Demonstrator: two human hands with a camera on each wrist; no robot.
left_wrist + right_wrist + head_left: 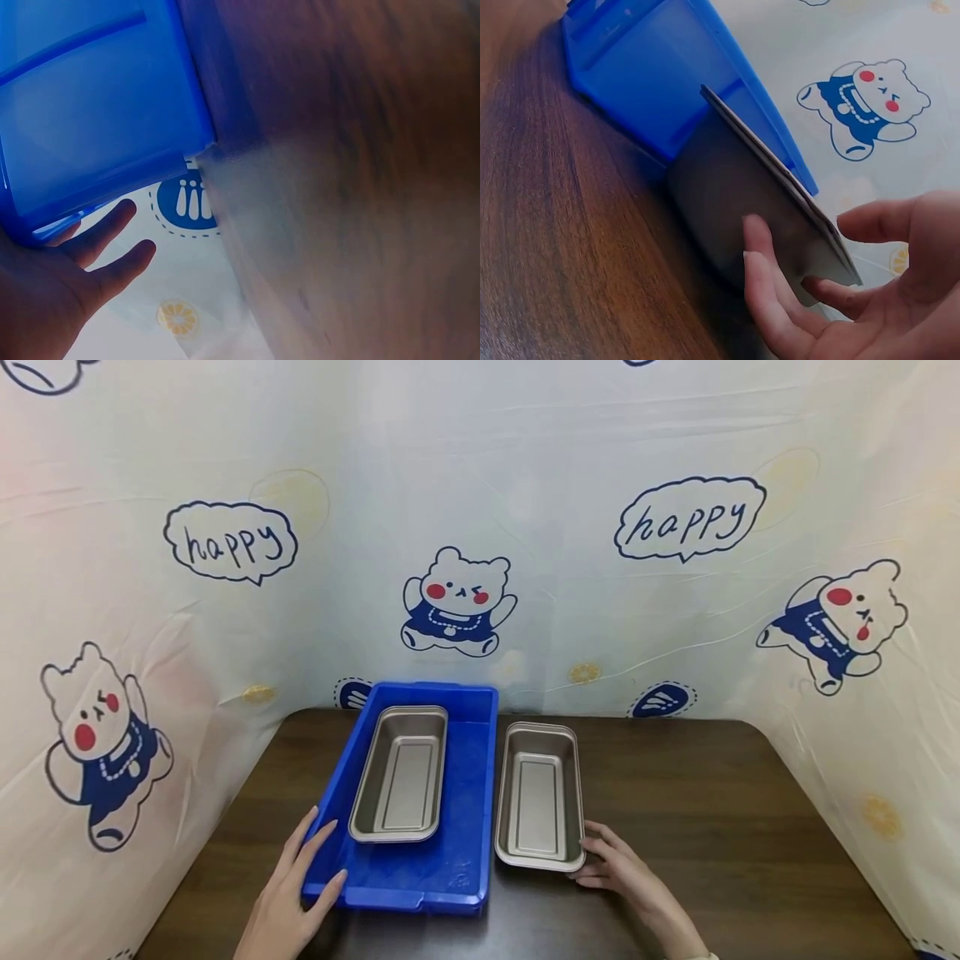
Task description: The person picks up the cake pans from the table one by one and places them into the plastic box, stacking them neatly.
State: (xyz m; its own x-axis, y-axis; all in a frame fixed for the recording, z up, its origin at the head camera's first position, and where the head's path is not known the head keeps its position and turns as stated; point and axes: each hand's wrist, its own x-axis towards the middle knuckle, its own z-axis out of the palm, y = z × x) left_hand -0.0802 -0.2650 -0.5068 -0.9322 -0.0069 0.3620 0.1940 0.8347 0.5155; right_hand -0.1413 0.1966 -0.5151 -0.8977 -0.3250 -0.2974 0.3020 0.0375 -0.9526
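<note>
In the head view, a blue plastic tray (468, 827) sits on the table with a metal loaf pan (408, 777) inside, towards its left side. Another metal loaf pan (537, 802) stands upright on the table just right of the tray. My left hand (281, 902) is at the tray's front left corner, fingers spread and loosely bent along the rim. Beside the right pan's front right corner, my right hand (630, 868) has its fingertips at the rim. The right wrist view shows fingers (761, 240) against the pan's outer side (716, 187), with a gap between the hand's digits.
A dark wooden table (697, 827) extends right of the pans. Pale printed cloth (547, 527) with bears and "happy" bubbles hangs behind the table and along both sides. The tray's back edge lies close to the cloth.
</note>
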